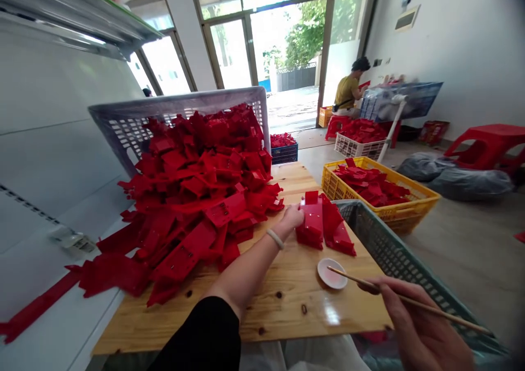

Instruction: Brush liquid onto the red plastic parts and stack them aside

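My left hand [292, 218] reaches across the wooden table, its fingers closed at the left edge of a red plastic part [310, 223] with small holes; some fingertips are hidden. A second red plastic part [337, 230] lies right beside it. In my right hand [422, 322] is a thin brush [426, 307], held like a pen. Its tip reaches over a small white dish [332, 274] with a pinkish tint inside. To the left, a large heap of red plastic parts [205, 168] spills out of a tipped, greyish crate [118, 130].
A green crate [394, 256] stands against the table's right edge. Beyond it are a yellow crate [418, 201] of red parts and a white crate [348, 148]. A person [348, 92] sits near the doorway. A red stool [488, 141] and grey bags [471, 182] are at right.
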The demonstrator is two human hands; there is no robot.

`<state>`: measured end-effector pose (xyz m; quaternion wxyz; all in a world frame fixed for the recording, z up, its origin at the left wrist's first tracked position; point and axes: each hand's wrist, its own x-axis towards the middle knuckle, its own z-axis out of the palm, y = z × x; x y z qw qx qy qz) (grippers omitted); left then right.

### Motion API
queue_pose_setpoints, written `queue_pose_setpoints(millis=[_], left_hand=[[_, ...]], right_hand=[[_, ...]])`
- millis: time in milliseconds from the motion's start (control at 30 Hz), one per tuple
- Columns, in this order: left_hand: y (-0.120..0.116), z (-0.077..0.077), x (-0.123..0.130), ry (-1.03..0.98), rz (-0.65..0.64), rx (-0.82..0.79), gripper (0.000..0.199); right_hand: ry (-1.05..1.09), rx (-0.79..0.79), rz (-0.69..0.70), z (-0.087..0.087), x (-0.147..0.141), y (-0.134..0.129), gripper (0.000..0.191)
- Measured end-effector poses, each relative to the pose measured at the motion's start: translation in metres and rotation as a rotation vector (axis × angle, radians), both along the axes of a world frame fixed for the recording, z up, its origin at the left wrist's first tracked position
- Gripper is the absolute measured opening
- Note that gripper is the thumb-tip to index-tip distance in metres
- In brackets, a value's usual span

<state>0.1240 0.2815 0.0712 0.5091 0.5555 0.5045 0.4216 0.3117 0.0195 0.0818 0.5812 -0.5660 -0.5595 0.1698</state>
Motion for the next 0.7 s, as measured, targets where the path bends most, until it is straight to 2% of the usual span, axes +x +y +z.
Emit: queue_pose_setpoints(millis=[167,300,433,567,600,700], left_hand=[[0.002,-0.007,0.002,0.370,0.054,0.127,0.033],[-0.024,-0.005,-0.011,0.532,0.066,0.283,0.028],[-0.052,0.015,-0.040,0.688,0.214,0.439,0.043],[-0.046,0.038,-0.073,0.848,0.406,0.463,0.067],[-0.040,0.043,-0.080,0.877,0.410,0.451,0.064],[-0.025,0.055,-0.095,0.923,0.359,0.456,0.039]], right_hand=[[-0.019,-0.017,-0.052,-0.016,0.011,0.004,0.039],[0.034,-0.052,-0.023,-0.024,0.012,0.004,0.043],[0.095,-0.062,-0.076,-0.037,0.017,0.005,0.048],[0.089,-0.084,-0.076,-0.043,0.015,0.007,0.050],[0.079,-0.091,-0.055,-0.043,0.013,0.007,0.049],[0.063,-0.069,-0.021,-0.043,0.008,0.005,0.046]])
